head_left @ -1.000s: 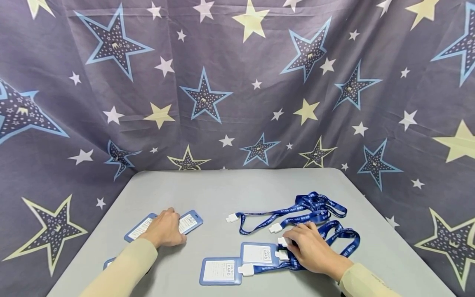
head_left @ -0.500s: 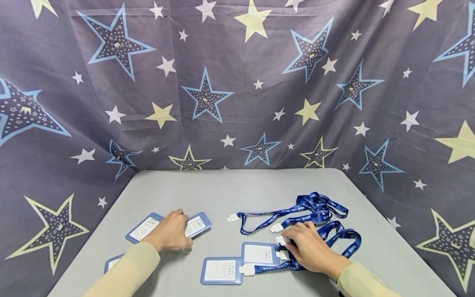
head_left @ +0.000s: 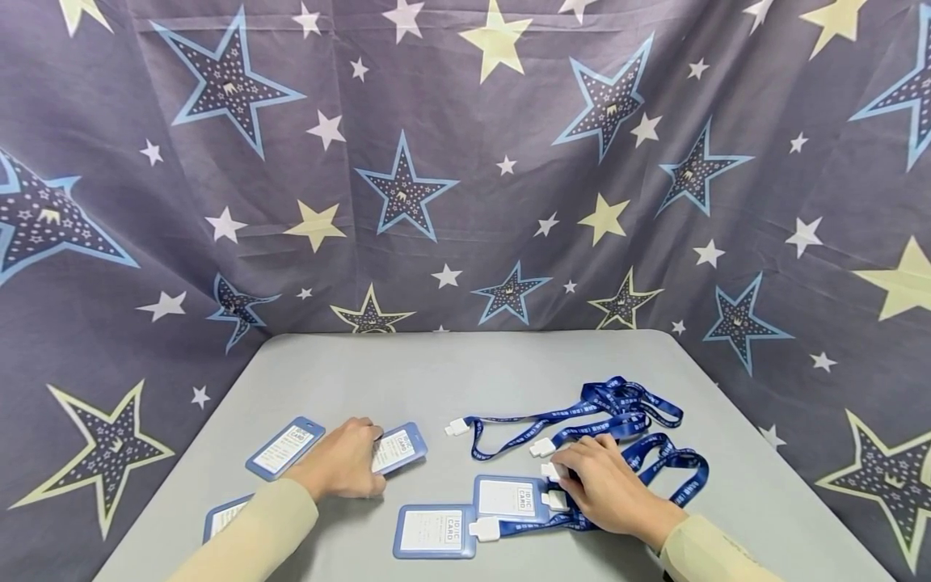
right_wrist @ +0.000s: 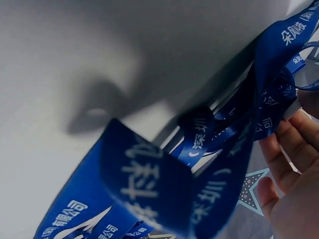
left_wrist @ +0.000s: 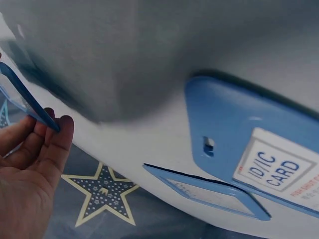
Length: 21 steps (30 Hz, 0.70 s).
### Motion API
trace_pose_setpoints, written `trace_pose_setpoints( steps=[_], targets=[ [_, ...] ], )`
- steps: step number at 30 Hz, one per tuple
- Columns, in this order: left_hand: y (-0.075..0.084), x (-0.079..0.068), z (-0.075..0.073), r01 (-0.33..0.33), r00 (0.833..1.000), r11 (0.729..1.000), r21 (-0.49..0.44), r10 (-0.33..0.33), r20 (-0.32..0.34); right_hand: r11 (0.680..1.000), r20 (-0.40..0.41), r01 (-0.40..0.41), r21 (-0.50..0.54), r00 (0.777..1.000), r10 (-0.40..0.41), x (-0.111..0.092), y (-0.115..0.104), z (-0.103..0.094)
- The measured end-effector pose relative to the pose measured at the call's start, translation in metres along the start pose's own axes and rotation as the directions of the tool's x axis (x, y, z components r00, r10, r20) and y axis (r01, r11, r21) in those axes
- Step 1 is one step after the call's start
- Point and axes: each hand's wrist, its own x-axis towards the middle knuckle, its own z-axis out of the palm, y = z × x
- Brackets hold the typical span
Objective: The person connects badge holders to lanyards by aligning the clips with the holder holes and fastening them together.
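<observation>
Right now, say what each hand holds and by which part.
Left hand: a blue card holder, by one end. Right hand: a lanyard, at or near its white clip.

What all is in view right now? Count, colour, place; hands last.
Rectangular plastic card holders: five, blue and white, two loose at left, one held, two near centre
Flat fabric lanyards: number unclear through overlap, blue with white lettering, right
Small plastic clips: five visible, white, at lanyard ends
Smooth table: one, light grey, underneath
Star-print cloth backdrop: one, purple-grey, behind and beside table
Long sleeves: two, pale yellow, bottom
Left hand: one, pinching a card holder
Right hand: one, pinching a clip
</observation>
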Motion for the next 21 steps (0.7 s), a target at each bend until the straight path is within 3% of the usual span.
trace_pose_setpoints(
  steps=[10,21],
  targets=[
    [0.005,0.001,0.004,-0.087,0.996,0.996,-0.006,0.087,0.005,1.0,0.005,-0.007,0.009,1.0,0.007,0.001,0.0,0.001],
    [0.018,0.002,0.001,-0.104,0.994,0.995,-0.006,0.104,0.029,1.0,0.004,-0.006,0.006,1.0,0.006,0.002,0.0,0.002]
  ],
)
